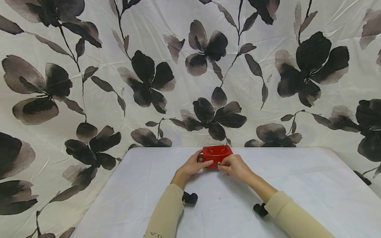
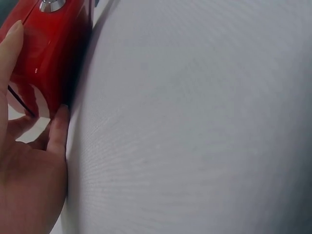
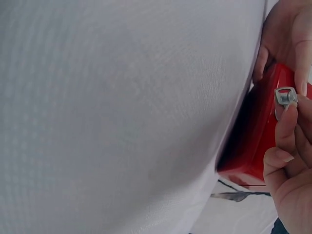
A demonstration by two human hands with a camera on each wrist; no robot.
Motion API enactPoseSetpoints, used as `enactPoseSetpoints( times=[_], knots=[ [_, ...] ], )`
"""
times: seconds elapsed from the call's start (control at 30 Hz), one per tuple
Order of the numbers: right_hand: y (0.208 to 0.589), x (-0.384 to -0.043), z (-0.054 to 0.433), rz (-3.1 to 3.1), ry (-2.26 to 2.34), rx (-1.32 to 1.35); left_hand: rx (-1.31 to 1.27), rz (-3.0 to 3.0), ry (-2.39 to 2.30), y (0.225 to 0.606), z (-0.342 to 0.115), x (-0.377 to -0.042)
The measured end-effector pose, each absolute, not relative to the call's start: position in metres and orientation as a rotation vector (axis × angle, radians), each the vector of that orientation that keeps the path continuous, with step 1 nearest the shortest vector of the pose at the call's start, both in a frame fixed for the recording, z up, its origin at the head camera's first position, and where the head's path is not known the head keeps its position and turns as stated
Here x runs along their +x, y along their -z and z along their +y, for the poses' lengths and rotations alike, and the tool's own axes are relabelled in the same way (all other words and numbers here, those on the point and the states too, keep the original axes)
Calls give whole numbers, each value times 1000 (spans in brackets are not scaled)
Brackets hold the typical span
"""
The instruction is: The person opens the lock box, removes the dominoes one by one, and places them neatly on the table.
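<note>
A small red metal cash box (image 1: 215,156) stands on the white table, its lid down and a wire handle (image 1: 218,145) on top. My left hand (image 1: 190,167) holds the box at its left side, thumb laid on the front face and fingers around the side near the table. At the box's front, my right hand (image 1: 237,168) pinches a small silver key (image 3: 285,95) between thumb and forefinger, right at the lock. In the left wrist view the round silver lock (image 2: 52,5) shows at the top edge. The key's tip is hidden.
The white-covered table (image 1: 143,191) spreads out around the box, which sits near its far edge. Behind it hangs a white cloth (image 1: 178,82) printed with dark flowers. Black wrist cameras (image 1: 190,198) are strapped by both sleeves.
</note>
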State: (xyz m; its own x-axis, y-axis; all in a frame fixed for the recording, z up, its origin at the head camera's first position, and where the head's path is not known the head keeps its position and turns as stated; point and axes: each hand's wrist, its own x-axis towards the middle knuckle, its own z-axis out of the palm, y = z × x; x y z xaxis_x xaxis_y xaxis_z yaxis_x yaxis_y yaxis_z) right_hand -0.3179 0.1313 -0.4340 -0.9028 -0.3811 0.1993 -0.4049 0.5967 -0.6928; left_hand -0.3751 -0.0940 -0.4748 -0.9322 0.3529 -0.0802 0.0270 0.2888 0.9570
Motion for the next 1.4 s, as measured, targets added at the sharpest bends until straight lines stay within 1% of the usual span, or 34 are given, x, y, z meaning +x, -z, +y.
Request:
enactPoseSetpoints(
  times=[0.33,0.83,1.03,1.4],
  knots=[
    [436,-316,134,-2811,-1301,614,342,2285,-1682,473,-93,-372],
    [432,-316,139,-2806,-1477,582,331,2291,-1695,469,-91,-371],
    [431,-314,138,-2800,-1558,520,293,2296,-1692,468,-91,-370],
    [434,-312,136,-2831,-1655,417,304,2300,-1682,471,-93,-370]
  ],
)
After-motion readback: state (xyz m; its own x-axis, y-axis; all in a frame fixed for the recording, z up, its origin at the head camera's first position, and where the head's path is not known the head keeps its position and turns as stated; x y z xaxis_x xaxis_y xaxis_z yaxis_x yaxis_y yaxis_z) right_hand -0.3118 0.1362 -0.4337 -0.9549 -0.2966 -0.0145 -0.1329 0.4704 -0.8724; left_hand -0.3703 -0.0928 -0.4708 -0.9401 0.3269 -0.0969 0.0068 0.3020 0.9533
